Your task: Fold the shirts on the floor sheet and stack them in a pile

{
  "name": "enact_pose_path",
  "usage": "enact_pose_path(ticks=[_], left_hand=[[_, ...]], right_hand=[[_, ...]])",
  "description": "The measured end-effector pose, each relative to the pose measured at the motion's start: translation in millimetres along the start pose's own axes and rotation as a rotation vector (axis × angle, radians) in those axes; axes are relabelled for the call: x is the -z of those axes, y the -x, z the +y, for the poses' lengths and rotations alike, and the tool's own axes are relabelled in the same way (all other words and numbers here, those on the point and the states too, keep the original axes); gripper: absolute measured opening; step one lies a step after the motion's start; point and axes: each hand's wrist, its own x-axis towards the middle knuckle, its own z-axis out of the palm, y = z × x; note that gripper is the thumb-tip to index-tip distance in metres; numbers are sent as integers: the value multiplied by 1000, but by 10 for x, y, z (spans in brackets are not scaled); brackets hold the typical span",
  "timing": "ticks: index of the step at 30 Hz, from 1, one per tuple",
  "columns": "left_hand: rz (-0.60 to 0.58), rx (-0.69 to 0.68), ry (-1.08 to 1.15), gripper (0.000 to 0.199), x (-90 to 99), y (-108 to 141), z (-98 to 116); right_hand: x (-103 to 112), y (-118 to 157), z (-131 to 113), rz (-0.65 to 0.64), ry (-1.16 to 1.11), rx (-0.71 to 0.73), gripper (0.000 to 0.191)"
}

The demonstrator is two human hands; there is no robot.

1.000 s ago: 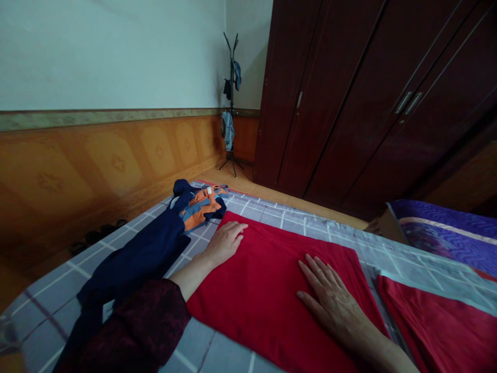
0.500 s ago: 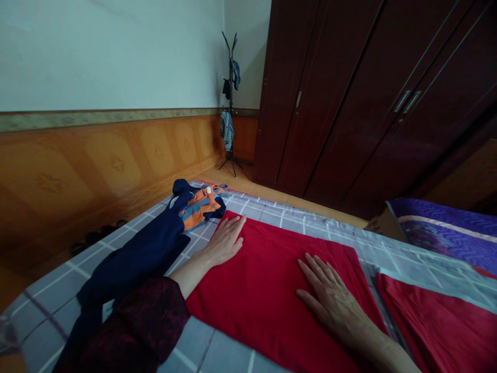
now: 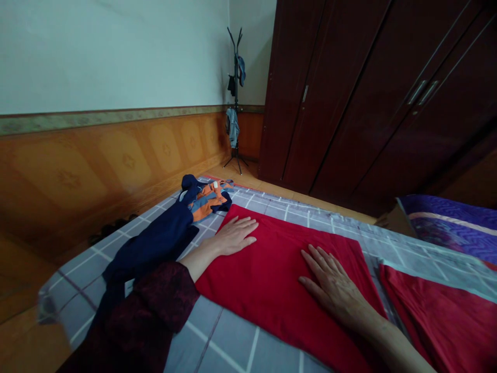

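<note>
A red cloth (image 3: 272, 274), folded flat into a rough rectangle, lies on the grey checked bedspread (image 3: 229, 336). On its far left part rests my left hand (image 3: 235, 235), palm down with fingers stretched out. My right hand (image 3: 330, 282) is spread flat over the right side of the same cloth. Neither hand grips anything. What the cloth is cannot be made out. Left of it lies a dark blue garment (image 3: 151, 248), partly behind my left sleeve. An orange, grey and navy garment (image 3: 209, 199) is bunched at the far end.
To the right lies a second red cloth (image 3: 442, 311). Beyond the bed stand a dark red wardrobe (image 3: 326, 103) and a black coat rack (image 3: 236, 93) with clothes hung on it. Purple bedding (image 3: 454, 225) sits at the far right, and a tiled wall runs along the left.
My left hand has slid slightly right and nearer on the red cloth, its fingers now pointing more to the right. My right hand stays nearly in place. The view has shifted a little left.
</note>
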Motion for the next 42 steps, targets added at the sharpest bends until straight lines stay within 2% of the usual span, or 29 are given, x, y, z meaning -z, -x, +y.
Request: enact_pose_path(ticks=[2,4,6,9,11,14,16,18,22,25,28,31,34,37,39,42], left_hand=[[-56,63,-63,53,36,32,55],[-51,97,-91,55,67,121,147],[-77,13,-65,60,83,285,257],[-189,-127,-22,69,89,637,332],[-232,-87,-43,69,107,868,273],[-225,64,-110,65,143,1074,154],[-189,98,-136,63,136,1087,205],[-163,29,-126,62,90,1038,418],[-228,-297,-5,63,-20,970,1010],[-315,-460,109,57,1,1052,1228],[-320,-494,176,46,79,1161,1252],[-213,-461,202,39,99,1190,1268],[-146,-460,182,20,48,1128,1304],[-113,-451,131,25,0,1007,1251],[-89,-375,52,36,-13,913,1137],[-112,-207,-66,53,-18,781,896]], right_hand=[[-7,-6,3,-4,6,-12,63],[-12,-14,3,-1,13,-19,63],[-14,-20,2,1,17,-19,64],[-2,-26,-10,-9,22,-11,65],[20,-28,-29,-13,22,-15,65],[63,-34,-66,-34,23,-34,64],[87,-39,-85,-48,31,-44,63],[103,-43,-94,-51,42,-46,62],[134,-42,-99,-63,58,-29,61],[165,-42,-111,-82,58,-27,61],[191,-48,-130,-100,52,-31,62],[216,-56,-146,-124,43,-50,62],[254,-63,-166,-163,32,-71,63],[297,-70,-190,-193,26,-86,63],[313,-74,-200,-205,26,-92,64],[307,-74,-197,-210,31,-87,64]])
